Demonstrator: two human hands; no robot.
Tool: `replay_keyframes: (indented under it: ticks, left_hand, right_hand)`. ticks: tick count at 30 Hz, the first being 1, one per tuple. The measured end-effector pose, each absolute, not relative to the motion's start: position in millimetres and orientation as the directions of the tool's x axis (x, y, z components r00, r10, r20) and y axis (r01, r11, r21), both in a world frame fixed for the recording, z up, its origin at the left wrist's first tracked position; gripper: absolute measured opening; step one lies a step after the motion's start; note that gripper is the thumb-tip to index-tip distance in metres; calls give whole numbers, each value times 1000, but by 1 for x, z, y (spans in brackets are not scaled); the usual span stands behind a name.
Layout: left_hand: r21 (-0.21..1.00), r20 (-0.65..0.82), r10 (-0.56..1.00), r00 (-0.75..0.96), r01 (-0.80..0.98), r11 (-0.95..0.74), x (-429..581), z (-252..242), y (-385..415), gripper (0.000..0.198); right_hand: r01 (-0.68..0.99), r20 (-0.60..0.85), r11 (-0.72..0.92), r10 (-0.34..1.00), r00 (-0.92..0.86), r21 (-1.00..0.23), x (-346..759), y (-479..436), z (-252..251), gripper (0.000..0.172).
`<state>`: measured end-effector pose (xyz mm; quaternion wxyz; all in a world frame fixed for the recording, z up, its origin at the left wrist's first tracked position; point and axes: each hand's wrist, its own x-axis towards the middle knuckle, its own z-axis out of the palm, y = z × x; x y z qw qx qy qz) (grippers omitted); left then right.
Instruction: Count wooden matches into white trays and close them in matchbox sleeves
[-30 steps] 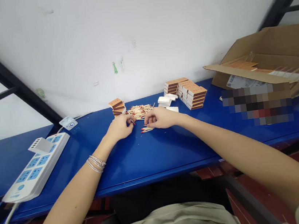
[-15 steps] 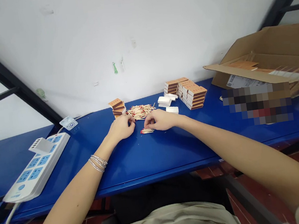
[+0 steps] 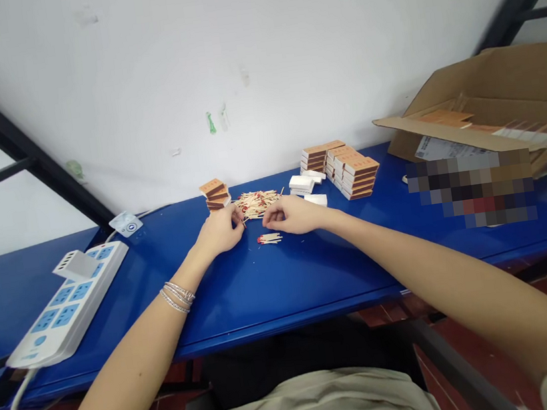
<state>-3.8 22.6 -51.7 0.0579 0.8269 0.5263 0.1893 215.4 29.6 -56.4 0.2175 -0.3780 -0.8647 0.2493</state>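
Note:
A loose pile of red-tipped matches [image 3: 257, 202] lies on the blue table [image 3: 283, 277] near the wall. My left hand [image 3: 219, 231] rests at the pile's left edge, fingers curled in a pinch on a match or two. My right hand [image 3: 292, 215] sits at the pile's near right edge, fingers pinched together; what they hold is too small to make out. A small aligned bundle of matches [image 3: 270, 238] lies on the table just in front of my right hand. Silver bracelets circle my left wrist.
A short stack of brown matchboxes [image 3: 216, 195] stands left of the pile. White inner trays [image 3: 306, 184] and taller matchbox stacks [image 3: 347, 170] stand to the right. An open cardboard box [image 3: 487, 109] fills the far right. A white-and-blue power strip [image 3: 67, 303] lies at the left.
My right hand has lifted off the small bundle and drawn back toward the pile, leaving the bundle uncovered. My left hand stays at the pile's left edge.

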Motion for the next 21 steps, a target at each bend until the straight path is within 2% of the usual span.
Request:
replay_keyframes:
  ticks: [4, 9, 11, 15, 17, 21]
  left_hand:
    - [306, 274, 862, 427, 811, -499, -7, -45, 18, 18]
    - [390, 269, 813, 516, 714, -582, -2, -40, 11, 16]
    - [420, 265, 801, 537, 684, -597, 2, -41, 8, 15]
    - [456, 244, 800, 548, 664, -593, 8, -45, 8, 14]
    - [424, 258, 805, 535, 685, -592, 8, -49, 11, 14]
    - [266, 283, 804, 523, 762, -590, 9, -59, 18, 16]
  right_hand:
    - [546, 242, 596, 775, -584, -589, 216, 31, -58, 18]
    - [520, 315, 598, 785, -533, -610, 213, 34, -65, 22]
    - [517, 318, 609, 776, -545, -601, 213, 33, -66, 22]
    - [553, 267, 612, 770, -579, -566, 214, 31, -61, 11]
    - [577, 209, 597, 774, -598, -558, 216, 29, -57, 10]
    - [586, 99, 588, 748, -656, -558, 220, 27, -50, 12]
